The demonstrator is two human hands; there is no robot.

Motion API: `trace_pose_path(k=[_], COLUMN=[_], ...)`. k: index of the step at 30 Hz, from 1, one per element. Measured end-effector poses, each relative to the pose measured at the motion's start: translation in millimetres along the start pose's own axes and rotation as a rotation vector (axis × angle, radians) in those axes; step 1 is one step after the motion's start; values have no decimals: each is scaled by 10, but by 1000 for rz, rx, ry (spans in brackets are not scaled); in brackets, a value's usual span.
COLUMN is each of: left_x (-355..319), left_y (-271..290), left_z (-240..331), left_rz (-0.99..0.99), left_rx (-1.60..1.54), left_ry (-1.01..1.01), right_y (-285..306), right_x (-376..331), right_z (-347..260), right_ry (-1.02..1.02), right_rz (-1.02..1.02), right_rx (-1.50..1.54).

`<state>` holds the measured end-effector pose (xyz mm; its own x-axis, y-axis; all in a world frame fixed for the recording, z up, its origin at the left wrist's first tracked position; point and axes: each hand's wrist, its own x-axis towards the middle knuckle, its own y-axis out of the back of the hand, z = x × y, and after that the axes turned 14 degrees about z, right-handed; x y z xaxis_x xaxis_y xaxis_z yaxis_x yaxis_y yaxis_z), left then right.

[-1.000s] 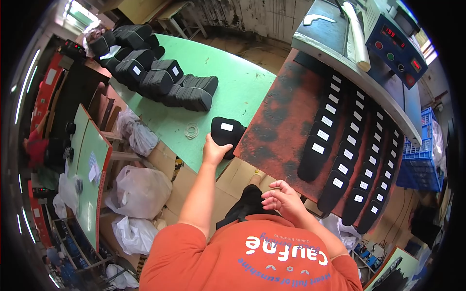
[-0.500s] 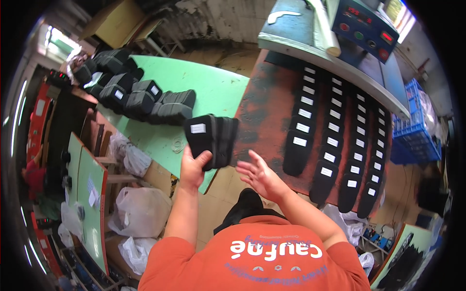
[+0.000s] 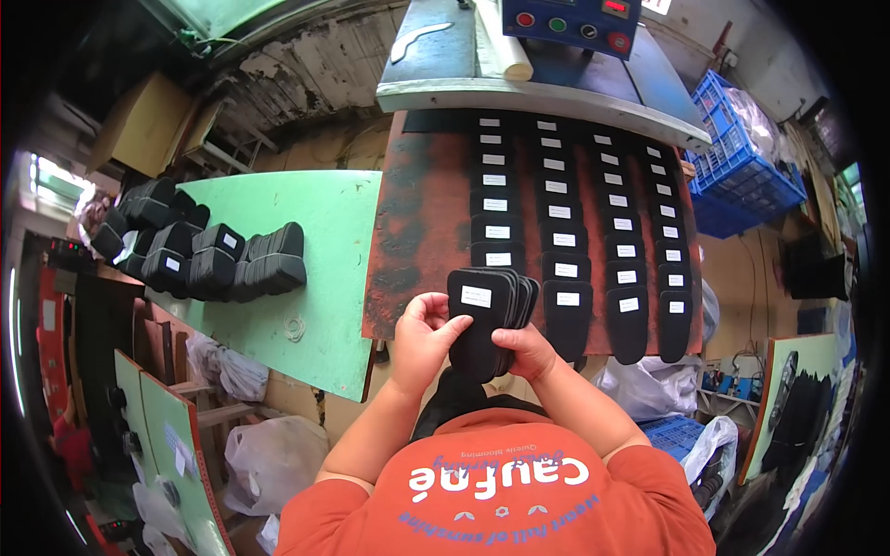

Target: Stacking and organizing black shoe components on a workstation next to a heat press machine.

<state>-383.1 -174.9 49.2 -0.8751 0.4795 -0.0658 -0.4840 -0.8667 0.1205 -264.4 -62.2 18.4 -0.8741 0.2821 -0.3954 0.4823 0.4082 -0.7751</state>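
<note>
Both hands hold a fanned stack of black insoles [image 3: 489,301], each with a small white label on top. My left hand [image 3: 422,338] grips the stack's left side, thumb on the top piece. My right hand [image 3: 527,350] supports it from below on the right. The stack hovers over the near edge of a rust-red board [image 3: 417,232]. Rows of black labelled insoles [image 3: 579,232] lie overlapping on that board, several columns wide.
A green table [image 3: 315,250] on the left carries bundles of black insoles [image 3: 209,255]. A press machine with a blue control panel [image 3: 570,23] stands behind the board. Blue crates [image 3: 742,148] sit at the right, white plastic bags [image 3: 269,454] on the floor.
My view swung right over the red board. My right hand came up and joined the left on the stack, which moved from the green table's edge to the board's near edge.
</note>
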Motion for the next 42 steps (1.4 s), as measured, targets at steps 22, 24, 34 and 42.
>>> trace_pose_path(k=[22, 24, 34, 42], left_x=[395, 387, 928, 3302], left_y=[-391, -384, -505, -524], left_z=[-601, -545, -10, -513], left_rz=[-106, -53, -111, 69], left_rx=[260, 359, -15, 105], left_ry=[219, -52, -3, -8], right_y=[533, 507, -10, -179], right_x=[-725, -625, 457, 1084], right_z=[-382, -363, -503, -534], right_ry=[282, 266, 288, 255], right_rz=[190, 201, 268, 208], right_rx=[238, 233, 215, 259])
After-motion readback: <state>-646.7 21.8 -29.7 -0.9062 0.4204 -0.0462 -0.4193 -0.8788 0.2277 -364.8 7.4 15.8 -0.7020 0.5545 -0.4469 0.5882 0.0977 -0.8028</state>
